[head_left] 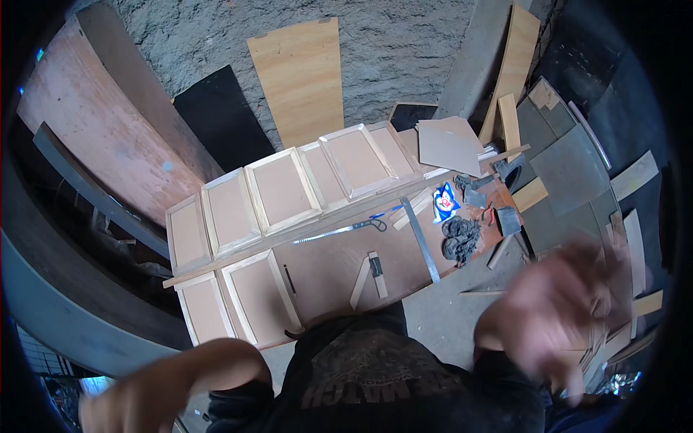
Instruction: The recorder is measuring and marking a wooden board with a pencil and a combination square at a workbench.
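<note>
My left hand (115, 404) is at the lower left, away from the workbench and smeared by motion. My right hand (559, 307) is raised off the bench's right end, its fingers too blurred to read. Whether either hand holds anything does not show. Several pale wooden frames with flat panels (283, 193) lie along the bench. On the board in front of me lie a handsaw (336, 232), a long metal straightedge (421, 242), a dark pencil-like stick (289, 279) and small wood strips (359, 283) with a dark block (375, 265) on one.
A crumpled dark cloth (460, 239), a blue-and-white packet (445, 203) and assorted tools occupy the bench's right end. Grey sheets (449, 148) are stacked at its far right. Boards (299, 79) lean on the rough wall. Wood offcuts (635, 245) crowd the right side.
</note>
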Available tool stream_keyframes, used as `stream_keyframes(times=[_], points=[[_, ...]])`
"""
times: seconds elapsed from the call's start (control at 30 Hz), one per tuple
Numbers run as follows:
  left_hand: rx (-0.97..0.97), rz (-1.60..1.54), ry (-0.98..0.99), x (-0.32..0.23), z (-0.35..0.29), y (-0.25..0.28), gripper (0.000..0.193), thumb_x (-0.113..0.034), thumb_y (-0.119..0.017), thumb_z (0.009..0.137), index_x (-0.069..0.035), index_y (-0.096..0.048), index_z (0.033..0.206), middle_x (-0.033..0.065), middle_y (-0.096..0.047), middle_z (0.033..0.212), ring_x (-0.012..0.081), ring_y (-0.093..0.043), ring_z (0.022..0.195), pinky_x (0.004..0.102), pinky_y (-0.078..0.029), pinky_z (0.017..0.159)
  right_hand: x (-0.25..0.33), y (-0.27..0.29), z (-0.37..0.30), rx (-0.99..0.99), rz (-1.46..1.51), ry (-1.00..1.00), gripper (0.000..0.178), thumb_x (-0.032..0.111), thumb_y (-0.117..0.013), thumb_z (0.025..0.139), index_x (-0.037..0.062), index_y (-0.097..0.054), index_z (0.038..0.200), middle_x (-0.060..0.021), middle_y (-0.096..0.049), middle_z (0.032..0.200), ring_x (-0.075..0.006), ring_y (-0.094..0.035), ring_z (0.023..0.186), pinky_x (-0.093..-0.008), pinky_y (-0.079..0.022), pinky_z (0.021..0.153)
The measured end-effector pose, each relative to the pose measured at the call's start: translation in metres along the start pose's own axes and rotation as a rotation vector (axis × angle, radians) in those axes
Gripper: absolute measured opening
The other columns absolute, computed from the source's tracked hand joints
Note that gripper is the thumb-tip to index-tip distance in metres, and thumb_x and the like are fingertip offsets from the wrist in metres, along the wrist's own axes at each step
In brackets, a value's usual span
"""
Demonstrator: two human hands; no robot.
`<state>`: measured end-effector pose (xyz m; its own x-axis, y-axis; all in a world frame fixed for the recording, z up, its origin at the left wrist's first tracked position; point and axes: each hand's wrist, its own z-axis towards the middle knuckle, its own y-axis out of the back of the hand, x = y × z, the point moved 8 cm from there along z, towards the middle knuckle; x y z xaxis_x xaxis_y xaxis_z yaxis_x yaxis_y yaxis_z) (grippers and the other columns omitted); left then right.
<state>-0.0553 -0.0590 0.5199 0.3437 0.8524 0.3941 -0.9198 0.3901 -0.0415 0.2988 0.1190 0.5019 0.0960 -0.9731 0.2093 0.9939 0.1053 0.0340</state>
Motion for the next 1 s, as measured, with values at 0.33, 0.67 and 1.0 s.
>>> stream_keyframes(times=[0.33, 0.67, 1.0], points=[[0.417, 0.691, 2.351, -0.025, -0.623, 0.015, 0.069, -0.046, -0.087, 0.088, -0.001, -0.066, 0.135, 0.0184, -0.07, 0.133, 0.0338, -0.069, 0.12, 0.0474, -0.056, 0.104, -0.16, -0.055, -0.499, 0.708, -0.552, -1.189, 0.078, 0.034, -0.088, 0.089, 0.0028, -0.055, 0.152, -0.0239, -0.058, 0.134, -0.0426, -0.062, 0.123, -0.0488, -0.052, 0.106], [0.7, 1.025, 2.297, -0.046, -0.641, -0.013, 0.054, -0.04, -0.085, 0.087, -0.004, -0.067, 0.123, 0.0192, -0.069, 0.13, 0.0409, -0.068, 0.122, 0.0536, -0.056, 0.102, -0.168, -0.061, -0.526, 0.89, -0.625, -0.995, 0.058, 0.019, -0.073, 0.098, 0.0099, -0.059, 0.154, -0.02, -0.059, 0.125, -0.0398, -0.061, 0.118, -0.0458, -0.053, 0.104], [-0.173, 0.428, 2.507, -0.07, -0.656, -0.02, 0.031, -0.031, -0.073, 0.099, 0.0, -0.075, 0.102, 0.0104, -0.071, 0.083, 0.0198, -0.071, 0.08, 0.0395, -0.057, 0.07, -0.127, -0.065, -0.495, 0.527, -0.217, -1.087, 0.044, 0.008, -0.062, 0.105, 0.0038, -0.064, 0.148, -0.0217, -0.062, 0.112, -0.038, -0.063, 0.105, -0.0438, -0.052, 0.096]])
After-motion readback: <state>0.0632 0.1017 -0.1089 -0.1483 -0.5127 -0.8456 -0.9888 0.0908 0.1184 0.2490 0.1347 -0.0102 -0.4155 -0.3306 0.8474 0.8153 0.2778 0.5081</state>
